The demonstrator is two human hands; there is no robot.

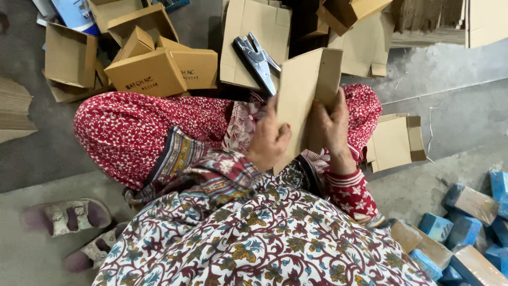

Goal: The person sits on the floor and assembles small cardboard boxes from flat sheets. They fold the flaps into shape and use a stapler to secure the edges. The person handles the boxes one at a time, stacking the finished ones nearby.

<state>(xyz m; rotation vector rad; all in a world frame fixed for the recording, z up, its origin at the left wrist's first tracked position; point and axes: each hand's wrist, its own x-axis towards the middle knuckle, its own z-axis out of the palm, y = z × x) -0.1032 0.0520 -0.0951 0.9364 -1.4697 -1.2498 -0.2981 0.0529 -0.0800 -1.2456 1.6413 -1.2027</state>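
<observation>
I sit cross-legged on the floor in red patterned clothes. Both hands hold a flat, folded brown cardboard blank (pixel 304 90) upright over my lap. My left hand (pixel 268 140) grips its lower left edge, thumb on the front face. My right hand (pixel 330 127) clasps the right edge, fingers wrapped around it. A metal stapler-like plier tool (pixel 257 59) lies on a flat cardboard sheet (pixel 241 32) just beyond the blank.
Several assembled small brown boxes (pixel 153 69) are piled at the upper left. Flat blanks (pixel 394 143) lie to my right. Blue and brown small boxes (pixel 465 222) sit at the lower right. A pair of sandals (pixel 69 217) rests at the lower left. Stacked corrugated sheets (pixel 13 108) are at the far left.
</observation>
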